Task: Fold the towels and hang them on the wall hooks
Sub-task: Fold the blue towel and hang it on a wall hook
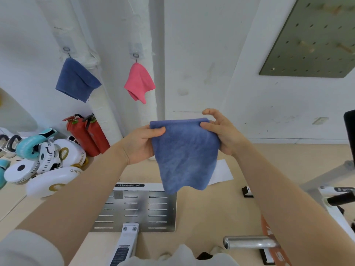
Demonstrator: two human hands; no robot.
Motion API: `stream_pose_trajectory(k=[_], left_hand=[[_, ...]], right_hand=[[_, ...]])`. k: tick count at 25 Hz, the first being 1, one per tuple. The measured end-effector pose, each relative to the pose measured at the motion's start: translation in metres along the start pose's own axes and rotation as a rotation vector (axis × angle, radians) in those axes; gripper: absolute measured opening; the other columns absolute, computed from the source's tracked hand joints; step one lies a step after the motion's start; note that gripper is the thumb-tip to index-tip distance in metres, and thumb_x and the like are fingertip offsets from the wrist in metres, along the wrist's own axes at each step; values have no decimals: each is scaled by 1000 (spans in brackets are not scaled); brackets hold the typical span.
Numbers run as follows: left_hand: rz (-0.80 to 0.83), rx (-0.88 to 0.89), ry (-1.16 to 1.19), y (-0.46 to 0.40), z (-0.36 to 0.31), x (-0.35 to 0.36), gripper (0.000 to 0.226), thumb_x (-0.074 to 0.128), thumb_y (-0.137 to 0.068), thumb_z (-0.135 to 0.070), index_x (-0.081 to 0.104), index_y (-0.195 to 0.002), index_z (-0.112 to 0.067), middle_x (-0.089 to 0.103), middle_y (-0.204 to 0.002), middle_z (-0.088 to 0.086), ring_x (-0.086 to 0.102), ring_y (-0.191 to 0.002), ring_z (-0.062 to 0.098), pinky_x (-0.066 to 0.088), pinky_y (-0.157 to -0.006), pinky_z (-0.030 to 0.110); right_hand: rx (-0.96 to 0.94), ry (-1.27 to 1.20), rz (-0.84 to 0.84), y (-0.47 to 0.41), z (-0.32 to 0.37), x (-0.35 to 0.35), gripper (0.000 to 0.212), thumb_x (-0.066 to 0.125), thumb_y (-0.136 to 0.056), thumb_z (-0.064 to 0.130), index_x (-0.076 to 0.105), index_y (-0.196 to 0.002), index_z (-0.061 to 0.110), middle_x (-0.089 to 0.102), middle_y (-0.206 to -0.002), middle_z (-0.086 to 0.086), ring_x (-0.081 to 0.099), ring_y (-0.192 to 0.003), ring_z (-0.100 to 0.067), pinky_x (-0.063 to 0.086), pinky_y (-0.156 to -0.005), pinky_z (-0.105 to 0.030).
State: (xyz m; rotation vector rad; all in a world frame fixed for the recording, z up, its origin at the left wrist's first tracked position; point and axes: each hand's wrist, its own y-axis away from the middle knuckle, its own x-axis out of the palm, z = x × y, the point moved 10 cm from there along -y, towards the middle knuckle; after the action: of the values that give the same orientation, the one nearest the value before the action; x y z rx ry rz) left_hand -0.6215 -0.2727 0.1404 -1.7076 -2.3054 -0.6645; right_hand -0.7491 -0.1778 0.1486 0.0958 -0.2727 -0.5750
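Observation:
I hold a folded blue towel (185, 156) up in front of me, hanging down from its top edge. My left hand (142, 144) pinches its upper left corner, thumb on the front. My right hand (221, 129) pinches the upper right corner, with the other fingers loosely curled above it. On the white wall behind, a darker blue towel (76, 80) hangs from the left hook (66, 49) and a pink towel (139, 83) hangs from the right hook (136, 55).
Two red fire extinguishers (87, 134) lean at the wall's foot, beside a pile of boxing pads and gloves (48, 160). A slotted metal plate (138, 210) and gym machine bars (249, 241) lie below me. A green pegboard (311, 39) hangs at the upper right.

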Motion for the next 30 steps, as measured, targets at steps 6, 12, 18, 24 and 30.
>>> stream_pose_trajectory(k=[6,12,18,24,30], left_hand=[[-192,-64,72,-13,2,-5,20,47,-93,-21,65,-94,-13,73,-78,-4,69,-74,9,54,-69,22],[-349,-118,224,-7,28,-41,45,43,-89,-52,70,-87,-16,74,-80,3,70,-79,20,50,-74,33],[-203,-230,350,11,71,-25,84,37,-52,-91,75,-89,-26,73,-99,3,71,-88,22,52,-82,39],[-243,-285,182,7,83,-33,29,65,-78,-38,67,-88,-11,74,-74,2,70,-71,16,51,-70,30],[-428,-258,145,3,87,-64,24,48,-94,-29,62,-88,-11,73,-69,1,68,-70,14,50,-69,30]], right_hand=[[360,-296,67,26,-77,14,62,45,-71,71,68,-105,26,72,-107,3,68,-98,-13,50,-87,-33],[377,-258,149,21,-87,36,29,53,-84,42,74,-94,26,71,-104,1,67,-100,-16,55,-84,-30],[316,-465,98,13,-61,32,46,43,-81,49,74,-97,18,72,-102,-2,69,-97,-17,57,-78,-29],[444,-326,-73,-4,-96,7,67,33,-86,68,66,-114,17,69,-114,-3,65,-106,-19,52,-86,-33],[423,-15,73,9,-119,7,34,55,-90,16,54,-124,17,64,-114,1,66,-95,-12,55,-76,-25]])
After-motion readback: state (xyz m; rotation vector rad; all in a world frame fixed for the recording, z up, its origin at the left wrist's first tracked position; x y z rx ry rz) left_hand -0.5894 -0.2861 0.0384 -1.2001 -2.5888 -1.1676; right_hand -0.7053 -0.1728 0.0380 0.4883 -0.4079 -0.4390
